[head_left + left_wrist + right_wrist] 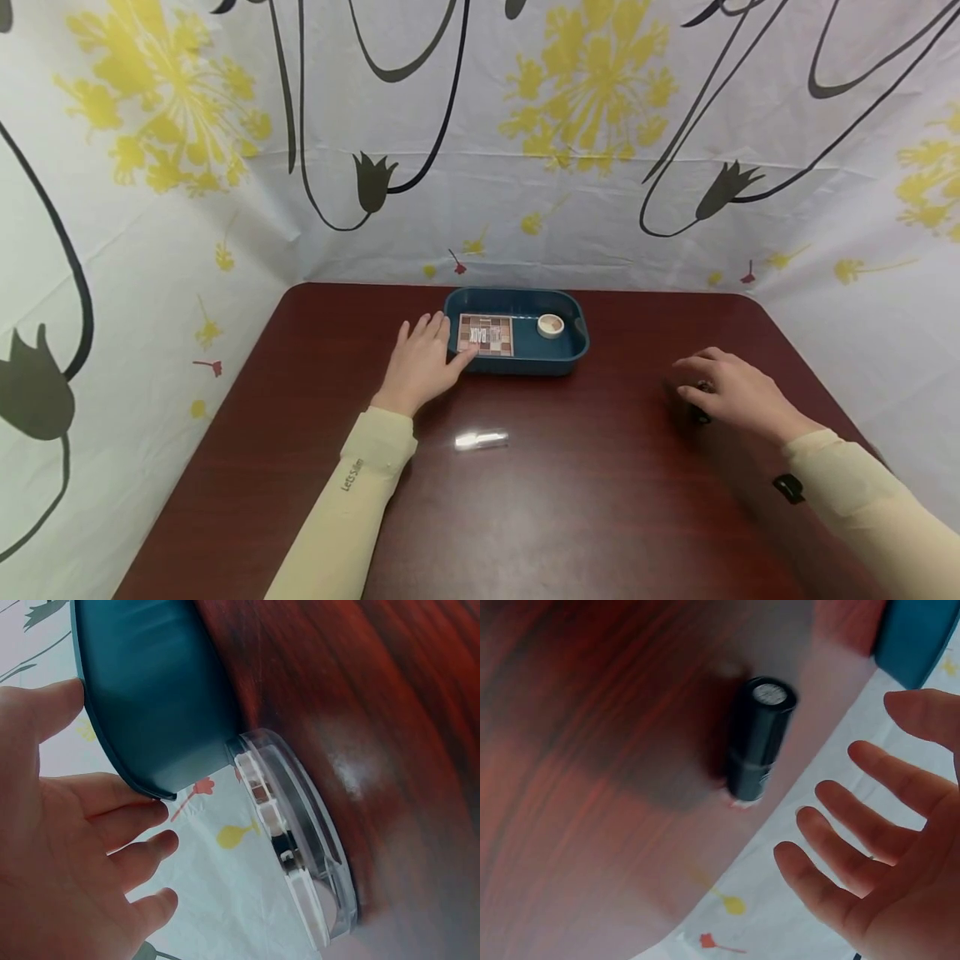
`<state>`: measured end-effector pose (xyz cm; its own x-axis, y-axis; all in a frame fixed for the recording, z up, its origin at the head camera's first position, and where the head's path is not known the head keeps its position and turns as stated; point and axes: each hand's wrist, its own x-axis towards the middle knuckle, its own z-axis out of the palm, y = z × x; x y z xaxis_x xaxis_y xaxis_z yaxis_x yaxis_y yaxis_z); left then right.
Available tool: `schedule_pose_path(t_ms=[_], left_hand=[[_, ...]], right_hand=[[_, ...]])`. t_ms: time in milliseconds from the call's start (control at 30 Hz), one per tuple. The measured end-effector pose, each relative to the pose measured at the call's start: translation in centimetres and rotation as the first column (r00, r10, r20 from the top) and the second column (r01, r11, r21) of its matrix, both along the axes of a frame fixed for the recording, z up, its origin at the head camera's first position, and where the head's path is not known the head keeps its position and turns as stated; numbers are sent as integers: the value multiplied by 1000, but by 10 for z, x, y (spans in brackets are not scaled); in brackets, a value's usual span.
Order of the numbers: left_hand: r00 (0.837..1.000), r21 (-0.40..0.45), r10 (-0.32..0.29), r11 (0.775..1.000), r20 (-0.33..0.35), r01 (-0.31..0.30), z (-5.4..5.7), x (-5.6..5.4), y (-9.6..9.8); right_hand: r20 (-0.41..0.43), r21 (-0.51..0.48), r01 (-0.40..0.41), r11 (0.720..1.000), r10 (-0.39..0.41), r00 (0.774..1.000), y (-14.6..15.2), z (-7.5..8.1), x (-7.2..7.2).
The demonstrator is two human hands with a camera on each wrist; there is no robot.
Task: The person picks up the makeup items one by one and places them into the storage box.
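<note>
My left hand (423, 367) rests at the left end of a blue tray (536, 365), its thumb at the near rim and its fingers along the side. A checkered makeup palette (486, 335) and a small round white pot (550, 326) lie inside that tray. Close to the left palm, a clear-lidded case (296, 840) shows in the left wrist view. My right hand (738, 396) hovers with spread, slightly bent fingers beside a black lipstick tube (759, 739). Upright on the table, the tube stands apart from the fingertips in the right wrist view.
The dark red-brown table (600, 500) has rounded far corners. A shiny clear piece (482, 440) lies in front of the tray. White cloth (465, 200) with yellow flowers hangs behind and at both sides.
</note>
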<state>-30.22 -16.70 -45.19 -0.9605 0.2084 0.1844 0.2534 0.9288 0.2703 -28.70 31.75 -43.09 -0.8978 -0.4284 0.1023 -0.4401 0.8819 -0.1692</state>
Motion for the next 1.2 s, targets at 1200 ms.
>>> schedule_pose_path(t_ms=[1200], left_hand=[[1000,6,2,1000,4,-2,-1,-3,-1]], right_hand=[[-147,76,-100,992,110,983,20,-22,5]])
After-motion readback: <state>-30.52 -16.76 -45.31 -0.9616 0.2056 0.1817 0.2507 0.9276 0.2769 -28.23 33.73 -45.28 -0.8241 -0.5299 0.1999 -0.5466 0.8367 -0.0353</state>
